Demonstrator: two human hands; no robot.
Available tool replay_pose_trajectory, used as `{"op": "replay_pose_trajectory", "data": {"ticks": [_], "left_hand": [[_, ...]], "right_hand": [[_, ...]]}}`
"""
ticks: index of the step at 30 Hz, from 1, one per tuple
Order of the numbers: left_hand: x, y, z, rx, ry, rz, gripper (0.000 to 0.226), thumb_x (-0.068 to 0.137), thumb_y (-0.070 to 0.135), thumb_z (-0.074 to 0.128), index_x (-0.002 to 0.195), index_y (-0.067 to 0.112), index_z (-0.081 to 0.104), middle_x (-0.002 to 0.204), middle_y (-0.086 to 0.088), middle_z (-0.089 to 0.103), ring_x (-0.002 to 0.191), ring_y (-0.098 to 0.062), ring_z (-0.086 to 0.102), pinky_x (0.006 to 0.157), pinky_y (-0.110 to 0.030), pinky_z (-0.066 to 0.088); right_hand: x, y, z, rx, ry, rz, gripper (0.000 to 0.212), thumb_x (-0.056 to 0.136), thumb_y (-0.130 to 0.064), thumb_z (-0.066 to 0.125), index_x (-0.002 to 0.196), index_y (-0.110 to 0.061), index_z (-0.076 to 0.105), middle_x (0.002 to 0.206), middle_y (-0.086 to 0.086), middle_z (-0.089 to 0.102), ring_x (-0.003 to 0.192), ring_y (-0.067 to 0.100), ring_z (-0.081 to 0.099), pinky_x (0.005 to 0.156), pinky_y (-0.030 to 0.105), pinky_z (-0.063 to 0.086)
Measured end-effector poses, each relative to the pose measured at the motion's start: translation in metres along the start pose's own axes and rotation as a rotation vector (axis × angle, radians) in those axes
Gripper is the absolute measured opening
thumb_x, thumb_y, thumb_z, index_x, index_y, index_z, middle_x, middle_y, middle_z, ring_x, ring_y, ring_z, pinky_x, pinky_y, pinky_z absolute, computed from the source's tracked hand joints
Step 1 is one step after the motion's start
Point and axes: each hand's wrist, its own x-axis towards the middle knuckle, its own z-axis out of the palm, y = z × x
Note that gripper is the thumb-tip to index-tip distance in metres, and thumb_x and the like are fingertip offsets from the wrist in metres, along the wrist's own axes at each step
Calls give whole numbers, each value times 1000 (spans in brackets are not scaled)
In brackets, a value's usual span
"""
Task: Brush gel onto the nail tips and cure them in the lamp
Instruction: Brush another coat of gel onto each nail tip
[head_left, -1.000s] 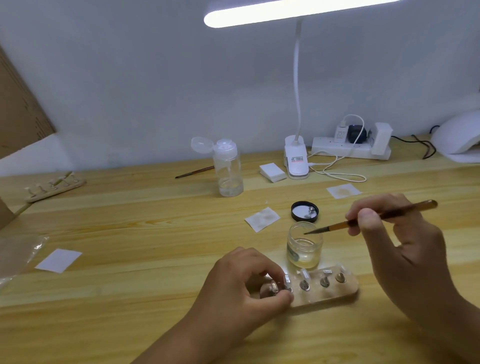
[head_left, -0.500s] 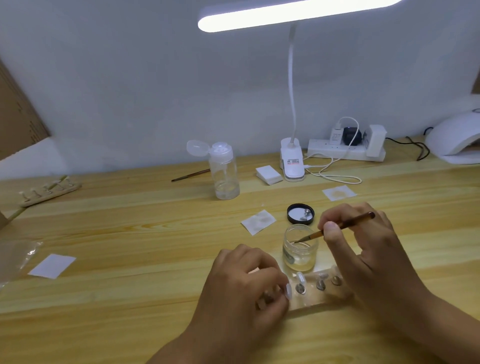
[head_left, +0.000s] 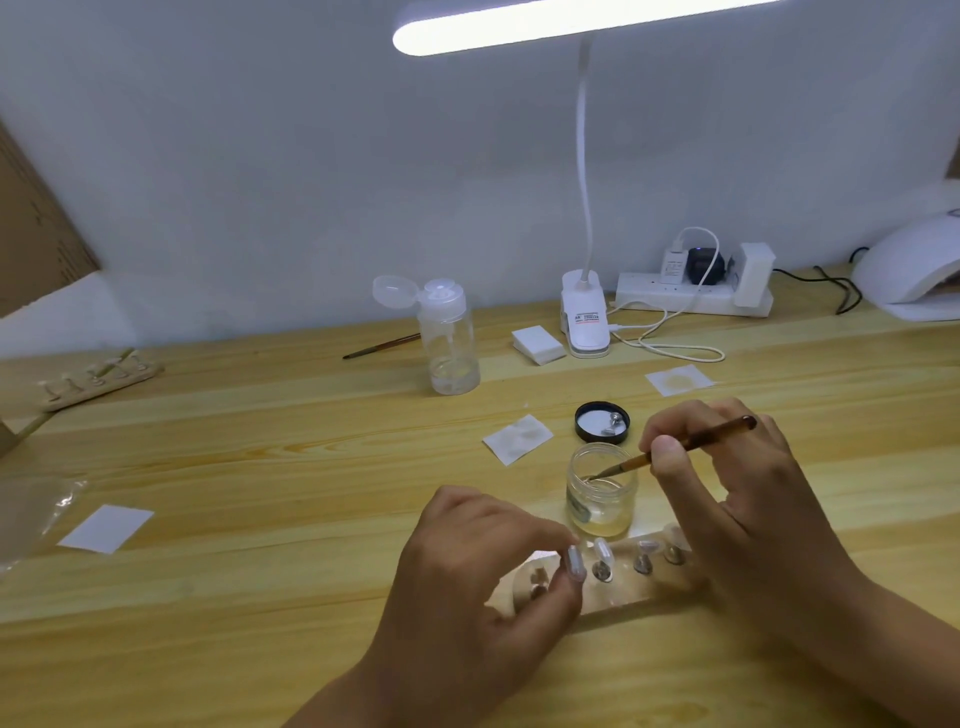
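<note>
My right hand (head_left: 727, 499) pinches a brown-handled brush (head_left: 691, 444), its bristles dipped inside the open clear gel jar (head_left: 600, 493). Just in front of the jar lies a clear holder strip (head_left: 623, 587) with several nail tips (head_left: 644, 561) standing on small metal stands. My left hand (head_left: 483, 566) grips the strip's left end, fingers curled over it and hiding that end. The white curing lamp (head_left: 914, 270) sits at the far right edge of the desk, partly cut off by the frame.
The jar's black lid (head_left: 602, 422) lies behind the jar. Wipe squares (head_left: 517, 439), a pump bottle (head_left: 449, 338), a second brush (head_left: 382, 346), a desk lamp's clip base (head_left: 584, 322), a power strip (head_left: 696, 291) with cables, and another holder strip (head_left: 98, 382) lie on the wooden desk (head_left: 260, 467).
My right hand has moved left and down, bringing the brush tip from above the jar's rim into the jar. My left hand has stayed on the holder strip's left end.
</note>
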Motion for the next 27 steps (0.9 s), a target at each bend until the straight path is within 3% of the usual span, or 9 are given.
{"op": "replay_pose_trajectory", "data": {"ticks": [4,8,15,19,24,27], "left_hand": [[0,0,-1,-5,24,-62,9,78,27,67,76,21,73,76,18,69,74,3,60,78,-26,44],[2,0,-3,-82,16,-149,7,78,26,66,76,24,72,77,18,70,77,0,64,81,-22,40],[2,-5,-5,-203,42,-264,7,78,33,68,77,29,73,81,19,72,80,-9,65,77,-26,44],[2,-7,-4,-238,55,-315,8,76,35,67,78,32,74,77,15,71,81,-12,66,76,-21,45],[1,-8,-4,-240,18,-334,9,77,34,65,78,31,74,79,13,71,83,-12,64,73,-12,39],[1,-8,-4,-242,20,-341,8,77,32,66,78,30,74,77,14,70,82,-11,64,71,-10,38]], "right_hand": [[1,-2,-6,40,66,-28,17,91,-39,39,86,-37,54,87,-15,59,97,3,51,84,11,33],[1,-2,-12,78,121,-60,21,92,-35,40,82,-29,57,83,-15,58,87,19,56,79,30,38],[-1,-3,-16,122,159,-78,20,92,-32,41,80,-28,56,85,-14,57,81,25,58,76,45,44],[-1,-2,-19,144,183,-104,21,92,-30,41,79,-26,56,83,-15,56,77,22,59,73,54,45],[0,-3,-20,150,188,-118,21,92,-29,41,79,-24,57,81,-13,55,77,23,59,73,55,44],[0,-2,-21,150,204,-111,21,92,-29,41,77,-25,56,81,-10,57,78,18,58,73,46,44]]}}
